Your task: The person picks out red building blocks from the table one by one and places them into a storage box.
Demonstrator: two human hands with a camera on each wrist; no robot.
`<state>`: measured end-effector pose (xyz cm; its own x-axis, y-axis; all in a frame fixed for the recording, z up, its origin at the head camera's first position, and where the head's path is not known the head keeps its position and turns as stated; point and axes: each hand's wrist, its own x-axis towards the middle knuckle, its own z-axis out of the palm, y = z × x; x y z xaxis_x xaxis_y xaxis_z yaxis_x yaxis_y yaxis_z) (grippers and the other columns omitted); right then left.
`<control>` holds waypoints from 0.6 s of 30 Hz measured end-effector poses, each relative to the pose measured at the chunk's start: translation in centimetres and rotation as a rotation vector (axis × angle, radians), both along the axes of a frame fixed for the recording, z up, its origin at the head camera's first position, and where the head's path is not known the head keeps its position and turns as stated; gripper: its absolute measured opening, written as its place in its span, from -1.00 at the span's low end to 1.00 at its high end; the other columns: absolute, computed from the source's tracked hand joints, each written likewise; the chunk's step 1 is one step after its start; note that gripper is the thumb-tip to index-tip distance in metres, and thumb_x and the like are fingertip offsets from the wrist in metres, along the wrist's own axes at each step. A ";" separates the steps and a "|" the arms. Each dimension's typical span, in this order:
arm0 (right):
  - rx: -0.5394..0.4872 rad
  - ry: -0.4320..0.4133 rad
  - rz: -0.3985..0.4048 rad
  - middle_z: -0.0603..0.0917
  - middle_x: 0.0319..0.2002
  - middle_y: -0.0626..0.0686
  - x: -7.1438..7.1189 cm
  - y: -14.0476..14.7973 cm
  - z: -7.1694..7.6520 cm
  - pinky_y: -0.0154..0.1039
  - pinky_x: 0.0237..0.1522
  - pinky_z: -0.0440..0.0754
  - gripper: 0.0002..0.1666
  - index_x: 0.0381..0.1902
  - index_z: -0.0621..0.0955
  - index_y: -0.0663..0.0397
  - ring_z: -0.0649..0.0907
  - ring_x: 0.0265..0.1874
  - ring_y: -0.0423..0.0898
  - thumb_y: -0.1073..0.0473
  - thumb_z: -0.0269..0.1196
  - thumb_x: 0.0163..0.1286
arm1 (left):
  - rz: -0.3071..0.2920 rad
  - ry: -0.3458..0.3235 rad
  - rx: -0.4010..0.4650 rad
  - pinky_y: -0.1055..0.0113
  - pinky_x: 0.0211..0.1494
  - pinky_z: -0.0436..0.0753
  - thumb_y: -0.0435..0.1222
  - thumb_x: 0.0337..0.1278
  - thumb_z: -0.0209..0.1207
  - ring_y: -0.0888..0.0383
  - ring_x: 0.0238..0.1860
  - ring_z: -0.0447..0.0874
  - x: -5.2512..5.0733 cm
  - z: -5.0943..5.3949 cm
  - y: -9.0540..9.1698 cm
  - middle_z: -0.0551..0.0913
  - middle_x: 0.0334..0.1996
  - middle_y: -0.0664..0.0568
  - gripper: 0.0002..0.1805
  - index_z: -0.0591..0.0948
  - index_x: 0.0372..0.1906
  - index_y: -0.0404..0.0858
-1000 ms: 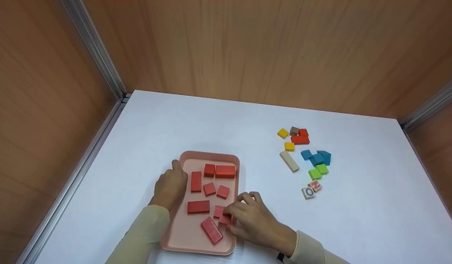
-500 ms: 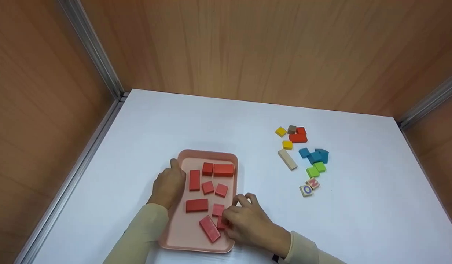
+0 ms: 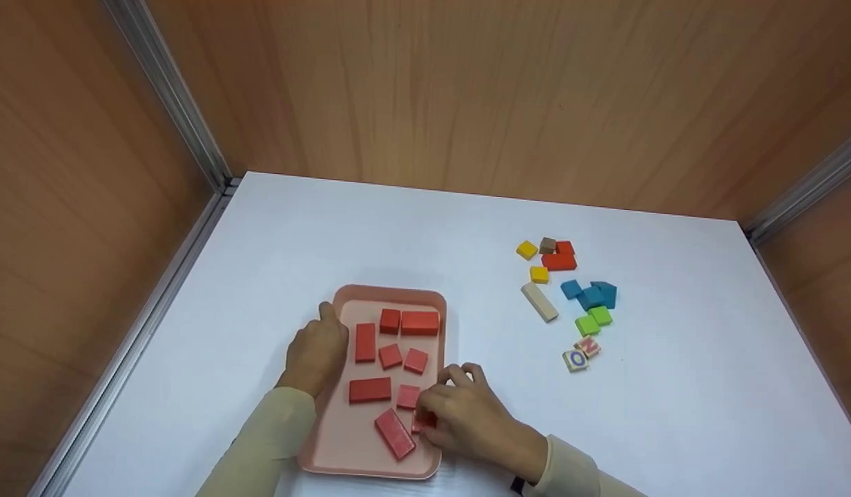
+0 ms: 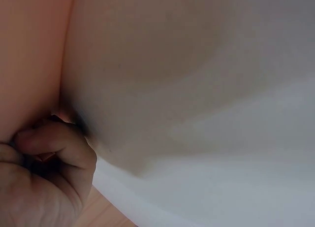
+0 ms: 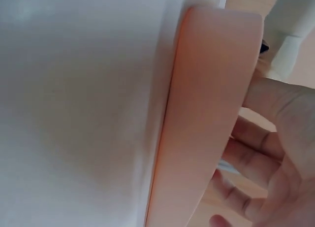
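Note:
A shallow pink tray [image 3: 359,459] holds several red and pinkish-red wooden blocks. My left hand [image 3: 315,353] grips the tray's left side; in the left wrist view its fingers curl at the tray wall [image 4: 29,64]. At the tray's right side, my right hand [image 3: 466,414] reaches over the rim and pinches a small red block [image 3: 419,424], mostly hidden under the fingers. Just beyond it lies a pink square block [image 3: 408,396], and to its left a slanted long pinkish block [image 3: 395,434]. In the right wrist view the tray's outer wall [image 5: 206,99] hides the fingertips.
Right of the tray, loose blocks lie on the white table [image 3: 673,386]: red [image 3: 559,262], yellow [image 3: 539,275], blue [image 3: 592,297], green [image 3: 587,325], a plain wooden bar [image 3: 540,302] and letter cubes [image 3: 575,359]. Wooden panels [image 3: 466,96] wall in the table.
My right hand has shifted the small red block slightly toward the tray's near end, away from the pink square block. The left hand has stayed on the tray's side.

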<state>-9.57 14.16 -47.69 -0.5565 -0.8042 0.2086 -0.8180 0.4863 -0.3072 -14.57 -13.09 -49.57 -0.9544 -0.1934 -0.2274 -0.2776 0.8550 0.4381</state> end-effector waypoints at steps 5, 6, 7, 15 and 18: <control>-0.092 -0.093 0.000 0.72 -0.10 -0.27 -1.6 1.0 1.0 0.09 0.10 0.38 -0.71 -0.09 0.65 -0.16 0.50 0.04 -0.13 0.00 0.43 0.27 | 0.003 0.000 0.006 -0.03 -0.32 0.63 -0.24 0.51 -0.16 -0.15 -0.41 0.66 -0.1 0.0 0.0 0.57 -0.42 -0.25 -0.74 0.26 0.04 -0.38; -0.102 -0.106 -0.016 0.70 -0.06 -0.27 -2.1 1.4 1.3 0.09 0.12 0.37 -0.70 -0.05 0.65 -0.16 0.49 0.06 -0.14 0.00 0.43 0.28 | -0.001 0.006 0.000 -0.03 -0.33 0.63 -0.25 0.51 -0.16 -0.14 -0.41 0.66 -0.1 0.0 -0.1 0.56 -0.43 -0.24 -0.74 0.26 0.04 -0.39; -0.115 -0.112 -0.035 0.70 -0.03 -0.26 -2.6 1.7 1.6 0.08 0.14 0.36 -0.68 -0.02 0.65 -0.16 0.49 0.08 -0.15 0.01 0.42 0.29 | -0.004 0.012 -0.004 -0.03 -0.34 0.63 -0.25 0.51 -0.15 -0.14 -0.42 0.66 -0.1 0.0 -0.1 0.56 -0.44 -0.24 -0.74 0.26 0.03 -0.39; -0.180 0.017 -0.214 0.71 -0.04 -0.17 -6.9 5.5 3.3 0.02 0.10 0.36 -0.60 0.03 0.66 -0.14 0.52 0.00 -0.18 0.01 0.47 0.25 | -0.025 0.019 -0.004 0.03 -0.43 0.60 -0.24 0.51 -0.17 -0.05 -0.52 0.60 0.2 0.1 -0.1 0.51 -0.51 -0.17 -0.78 0.27 -0.05 -0.36; -0.185 0.058 -0.278 0.72 -0.04 -0.14 -8.3 7.0 3.5 0.01 0.08 0.37 -0.58 0.04 0.66 -0.11 0.53 -0.01 -0.15 0.04 0.48 0.23 | -0.018 0.017 -0.001 0.03 -0.41 0.62 -0.23 0.51 -0.15 -0.05 -0.50 0.62 0.3 0.1 -0.1 0.51 -0.49 -0.18 -0.75 0.27 -0.01 -0.37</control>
<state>-17.84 21.13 -44.22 -0.7324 -0.5687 0.3745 -0.6803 0.6341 -0.3676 -14.31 -13.19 -49.49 -0.9615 -0.1761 -0.2112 -0.2545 0.8605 0.4413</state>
